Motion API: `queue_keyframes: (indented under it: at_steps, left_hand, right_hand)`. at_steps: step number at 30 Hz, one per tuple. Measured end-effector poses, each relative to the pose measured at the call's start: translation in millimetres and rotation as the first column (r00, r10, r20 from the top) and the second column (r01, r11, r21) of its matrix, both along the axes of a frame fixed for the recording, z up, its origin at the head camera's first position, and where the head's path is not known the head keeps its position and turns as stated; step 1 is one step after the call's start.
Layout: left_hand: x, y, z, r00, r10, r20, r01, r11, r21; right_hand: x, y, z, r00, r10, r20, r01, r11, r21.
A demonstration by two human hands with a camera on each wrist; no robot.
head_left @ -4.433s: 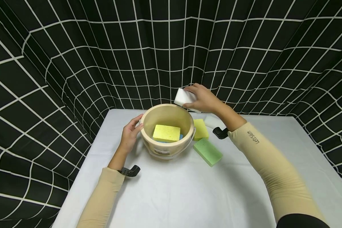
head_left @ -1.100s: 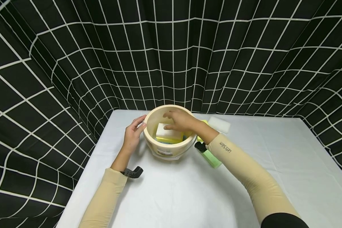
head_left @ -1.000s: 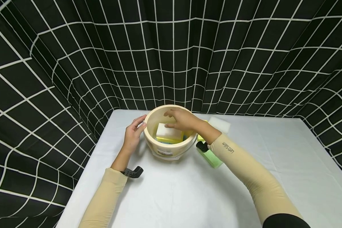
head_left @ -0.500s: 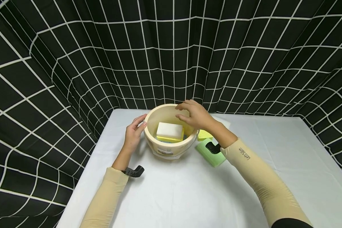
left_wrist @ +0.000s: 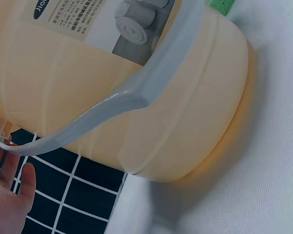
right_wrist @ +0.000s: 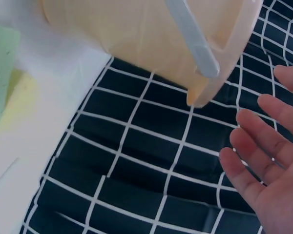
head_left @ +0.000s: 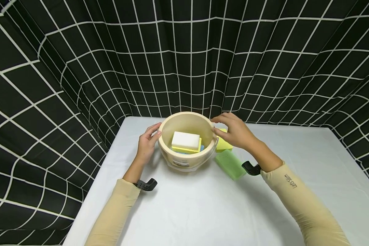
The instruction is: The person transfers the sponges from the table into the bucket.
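Observation:
A cream bucket point(head_left: 172, 159) stands on the table. Inside it a white sponge point(head_left: 186, 139) lies on a yellow sponge point(head_left: 184, 150), with a blue sponge point(head_left: 202, 148) showing beneath. My left hand point(head_left: 147, 143) touches the bucket's left rim, its fingers on the outside; the left wrist view shows fingertips near the handle point(left_wrist: 112, 105) pivot. My right hand point(head_left: 235, 131) is beside the right rim, fingers spread. In the right wrist view a gap shows between those fingers and the bucket point(right_wrist: 136, 39), and nothing is held.
Right of the bucket, another yellow sponge point(head_left: 223, 146) and a green sponge point(head_left: 230, 164) lie on the white tablecloth point(head_left: 187, 212). A dark curtain with a white grid point(head_left: 190, 61) hangs close behind the table.
My right hand has placed the white sponge onto the yellow one in the bucket, let go, risen out and moved right, beside the rim. My left hand stays at the left rim.

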State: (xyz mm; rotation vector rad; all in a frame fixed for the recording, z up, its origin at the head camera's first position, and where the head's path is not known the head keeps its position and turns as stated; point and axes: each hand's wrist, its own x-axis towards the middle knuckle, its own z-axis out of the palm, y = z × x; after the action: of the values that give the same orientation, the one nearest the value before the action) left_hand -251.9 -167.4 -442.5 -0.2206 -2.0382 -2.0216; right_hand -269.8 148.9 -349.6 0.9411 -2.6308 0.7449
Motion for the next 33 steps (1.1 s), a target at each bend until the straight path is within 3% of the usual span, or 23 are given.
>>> queue_keyframes:
  at_steps: [7,16,22,33]
  left_hand:
    - [1.1,1,-1.6,0.999,0.017,-0.034,-0.016,0.999,0.033]
    - [0.2,0,-2.8,0.999,0.012,-0.035,-0.011,0.999,0.037]
    - [0.0,0,-2.1,1.000,-0.004,-0.026,0.006,0.999,0.051]
    - [-1.6,2,-2.8,1.000,-0.008,-0.016,0.009,0.999,0.051]
  right_hand:
    - [10.4,16,-10.8,0.991,-0.046,0.129,0.049,0.999,-0.023]
    - [18.0,37,-44.1,0.964,-0.122,0.236,0.141,0.988,-0.064]
    - [19.6,49,-60.0,0.949,-0.166,0.267,0.166,0.986,0.019]
    - [20.5,69,-84.5,0.900,-0.250,0.357,0.210,0.967,0.147]
